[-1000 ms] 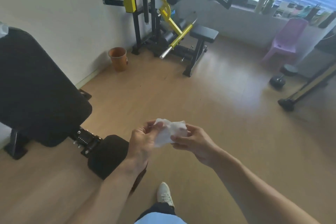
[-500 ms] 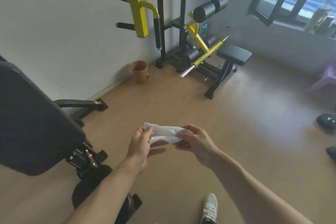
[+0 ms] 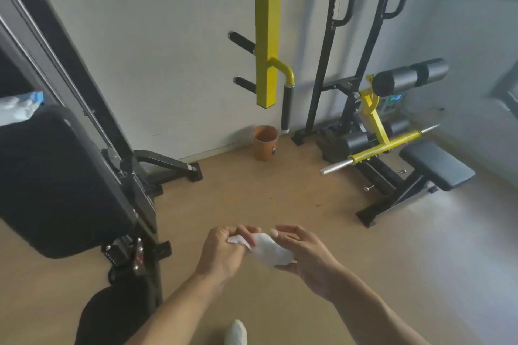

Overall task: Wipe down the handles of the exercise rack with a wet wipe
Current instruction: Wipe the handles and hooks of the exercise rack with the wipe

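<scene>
Left hand (image 3: 221, 251) pinches wet wipe (image 3: 270, 253) — right hand (image 3: 307, 256) supports it.

Bare forearms (image 3: 179, 314), one white shoe (image 3: 236, 332)

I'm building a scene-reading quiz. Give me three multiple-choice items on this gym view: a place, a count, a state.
1. The orange bin stands: A on the bench, B on the floor by the wall, C on the sill.
2. Black pegs on the yellow post: A two, B four, C five.
3. The wet wipe is: A on the floor, B over a handle, C in both hands.
B, it sits at the wall's foot; A, two show; C, left hand pinches it, right hand carries it.
</scene>
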Action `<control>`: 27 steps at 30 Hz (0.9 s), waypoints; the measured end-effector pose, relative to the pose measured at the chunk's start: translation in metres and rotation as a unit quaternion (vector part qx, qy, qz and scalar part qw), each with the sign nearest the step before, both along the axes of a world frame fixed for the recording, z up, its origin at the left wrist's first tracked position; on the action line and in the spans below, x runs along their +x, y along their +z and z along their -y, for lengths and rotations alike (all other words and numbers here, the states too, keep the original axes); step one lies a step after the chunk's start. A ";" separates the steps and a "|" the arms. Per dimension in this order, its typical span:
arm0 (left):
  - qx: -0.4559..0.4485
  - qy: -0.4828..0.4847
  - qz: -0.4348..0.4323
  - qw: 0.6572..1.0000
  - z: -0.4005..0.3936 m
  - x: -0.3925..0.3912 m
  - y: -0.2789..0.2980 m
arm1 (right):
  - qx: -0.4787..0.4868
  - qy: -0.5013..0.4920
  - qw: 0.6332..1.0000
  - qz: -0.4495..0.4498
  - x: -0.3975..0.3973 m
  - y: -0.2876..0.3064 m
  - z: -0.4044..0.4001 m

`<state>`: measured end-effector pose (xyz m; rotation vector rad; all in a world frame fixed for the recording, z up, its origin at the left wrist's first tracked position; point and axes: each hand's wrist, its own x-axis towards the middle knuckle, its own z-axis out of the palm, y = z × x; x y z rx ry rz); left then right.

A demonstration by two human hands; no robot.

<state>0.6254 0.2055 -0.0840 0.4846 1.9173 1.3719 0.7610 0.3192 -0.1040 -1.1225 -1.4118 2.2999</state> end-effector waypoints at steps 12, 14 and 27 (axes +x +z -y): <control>0.011 0.020 -0.010 1.000 -0.168 -0.130 -0.029 | 0.184 -0.317 0.925 0.104 -0.108 0.012 -0.199; 0.029 -0.028 -0.027 0.999 -0.202 -0.155 -0.019 | 0.204 -0.410 0.885 0.081 -0.131 0.035 -0.239; 0.139 -0.168 -0.039 0.975 -0.358 -0.201 0.032 | 0.376 -0.245 0.893 -0.042 -0.215 0.032 -0.314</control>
